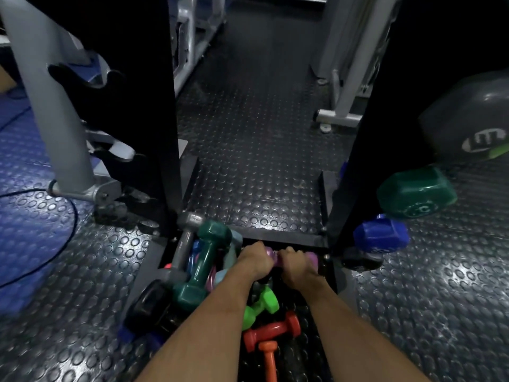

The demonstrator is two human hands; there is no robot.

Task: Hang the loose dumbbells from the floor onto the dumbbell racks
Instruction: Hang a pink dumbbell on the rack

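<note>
Purple dumbbell (310,257): one, low between the two black rack posts, gripped by both hands just before the black base bar (283,238).
Left hand (254,260): fingers are curled round the left part of the purple dumbbell.
Right hand (296,264): fingers are curled round its handle, near the right head.
Writing: a round white logo is seen on the grey exercise ball (473,117); its letters cannot be read. A pale round mark is seen on the green dumbbell on the right (416,193), also not readable.
Loose dumbbells in the pile: one dark green (205,260), one light green (260,306), one red (271,330), one orange (269,359), one grey (183,244), one black (148,304); others are hidden under them and cannot be counted.
Right side: one blue dumbbell (381,234) is seen beside the right rack post (358,161).
Rack hooks: two black hooks (91,86) are seen on the left.
Floor (248,133): dark rubber with round studs.
</note>
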